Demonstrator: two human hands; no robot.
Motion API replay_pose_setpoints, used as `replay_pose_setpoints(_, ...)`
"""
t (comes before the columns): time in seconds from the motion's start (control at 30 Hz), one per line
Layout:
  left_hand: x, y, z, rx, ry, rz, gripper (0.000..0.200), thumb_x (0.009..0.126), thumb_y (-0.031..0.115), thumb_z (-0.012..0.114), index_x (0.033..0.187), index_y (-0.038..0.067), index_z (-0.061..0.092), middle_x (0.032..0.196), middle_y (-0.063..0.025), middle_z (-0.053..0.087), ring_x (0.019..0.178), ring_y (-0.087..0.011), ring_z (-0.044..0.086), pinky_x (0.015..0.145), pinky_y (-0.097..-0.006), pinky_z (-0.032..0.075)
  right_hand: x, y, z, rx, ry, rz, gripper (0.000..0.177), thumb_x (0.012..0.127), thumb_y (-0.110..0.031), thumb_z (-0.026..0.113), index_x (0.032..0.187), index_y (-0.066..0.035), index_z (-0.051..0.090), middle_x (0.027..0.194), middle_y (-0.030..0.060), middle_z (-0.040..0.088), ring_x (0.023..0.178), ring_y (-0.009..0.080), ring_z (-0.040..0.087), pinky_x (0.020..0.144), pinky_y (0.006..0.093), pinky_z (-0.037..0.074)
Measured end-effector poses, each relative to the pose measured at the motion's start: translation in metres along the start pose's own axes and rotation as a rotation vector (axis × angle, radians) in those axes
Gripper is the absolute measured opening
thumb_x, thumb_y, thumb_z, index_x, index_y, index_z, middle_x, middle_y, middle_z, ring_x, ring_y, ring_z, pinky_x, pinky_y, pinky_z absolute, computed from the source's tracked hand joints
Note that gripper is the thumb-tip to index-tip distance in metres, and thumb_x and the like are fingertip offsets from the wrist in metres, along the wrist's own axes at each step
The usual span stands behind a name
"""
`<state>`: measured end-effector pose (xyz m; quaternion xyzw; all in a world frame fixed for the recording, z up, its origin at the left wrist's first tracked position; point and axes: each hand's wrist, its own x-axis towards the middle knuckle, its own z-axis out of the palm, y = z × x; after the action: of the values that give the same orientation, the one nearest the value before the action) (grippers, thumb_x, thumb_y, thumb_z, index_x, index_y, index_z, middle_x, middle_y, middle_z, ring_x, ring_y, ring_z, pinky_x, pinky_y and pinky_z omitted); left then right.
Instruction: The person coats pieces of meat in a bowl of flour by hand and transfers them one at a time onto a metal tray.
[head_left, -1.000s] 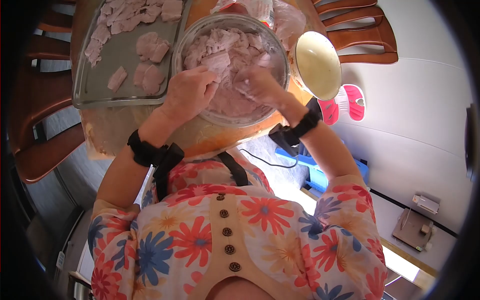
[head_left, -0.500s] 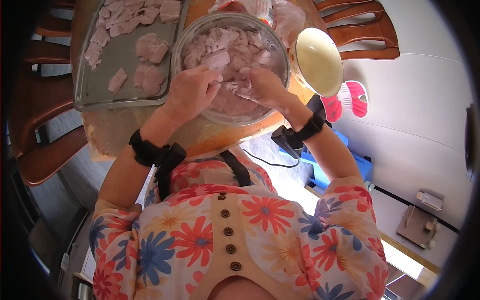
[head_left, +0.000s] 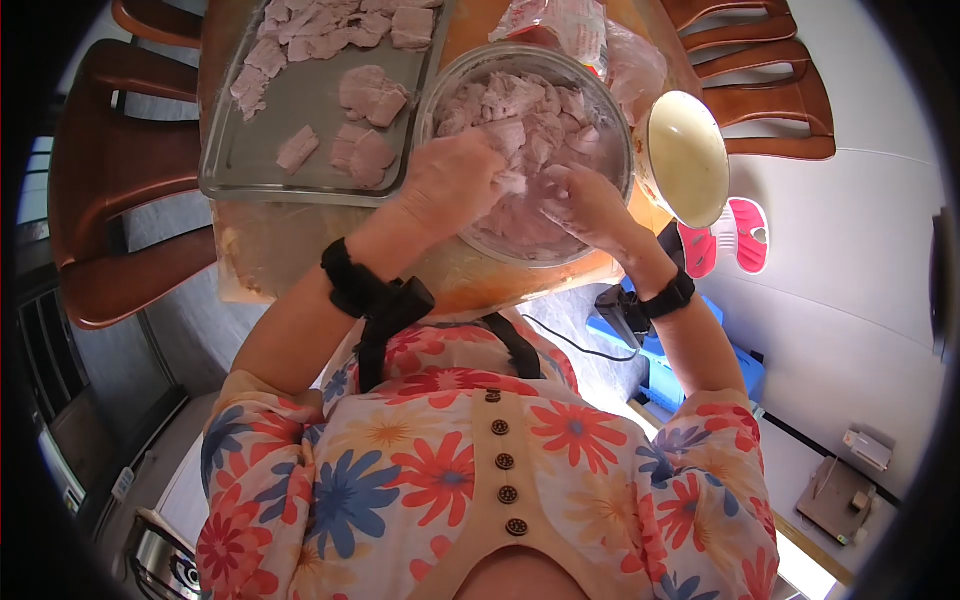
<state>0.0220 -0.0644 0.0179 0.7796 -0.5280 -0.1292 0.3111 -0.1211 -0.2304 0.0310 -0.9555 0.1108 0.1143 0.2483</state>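
A round metal bowl [head_left: 622, 150] holds pale pink slices of meat [head_left: 540, 118] coated in white powder. Over its left side my left hand [head_left: 455, 185] is closed, fingertips whitened, with a small powdery piece of meat [head_left: 512, 183] apparently pinched in them. My right hand [head_left: 592, 208] hangs over the bowl's right side with fingers loosely apart, powder on them, and no piece visible in its grasp. Left of the bowl lies a rectangular metal tray [head_left: 240, 165]. Several coated slices are crowded at its far end, and separate pieces [head_left: 373, 95] lie nearer to me.
A cream enamel basin [head_left: 690, 160] stands tilted right of the metal bowl. Behind are plastic bags [head_left: 632, 65]. Wooden chairs [head_left: 130, 180] flank the table [head_left: 260, 260]. A pink-and-white seat [head_left: 740, 235] and blue boxes [head_left: 700, 370] are beyond the right side.
The view has shifted, so the table appears farther right and slightly lower. My hands, earlier close together over a piece of meat, have drawn apart; the left has turned palm-down.
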Motion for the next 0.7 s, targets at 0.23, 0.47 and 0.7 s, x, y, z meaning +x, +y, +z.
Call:
replay_pose_setpoints(0.23,-0.001,-0.052,-0.077,-0.051,0.219,-0.234,0.022,0.073,0.027,0.064,0.082,0.007,0.069,0.069,-0.009,0.06,0.065,-0.0219,0.059,0.063,-0.0344,0.047,0.013,0.008,0.005,-0.004,0.042,0.054,0.024,0.081,-0.014,0.06,0.104,-0.009,0.06,0.088,0.0139,0.062,0.086,0.0321,0.06,0.075,0.0406,0.047)
replay_pose_setpoints(0.47,-0.035,-0.186,-0.118,-0.146,0.264,-0.482,0.025,0.076,0.025,0.064,0.083,0.001,0.067,0.062,-0.0013,0.056,0.061,-0.0058,0.048,0.057,-0.0253,0.04,0.037,-0.018,0.001,-0.134,0.285,0.029,0.019,0.082,-0.013,0.054,0.1,-0.008,0.059,0.093,0.018,0.063,0.086,0.0367,0.061,0.073,0.0459,0.048)
replay_pose_setpoints(0.7,-0.059,-0.24,-0.121,-0.019,0.18,-0.583,0.032,0.077,0.032,0.063,0.089,0.002,0.069,0.065,-0.0059,0.061,0.065,-0.0129,0.058,0.062,-0.0287,0.044,0.023,0.001,0.014,-0.093,-0.017,0.063,0.017,0.079,-0.013,0.054,0.092,-0.003,0.058,0.089,0.0203,0.064,0.087,0.0383,0.061,0.072,0.0446,0.048)
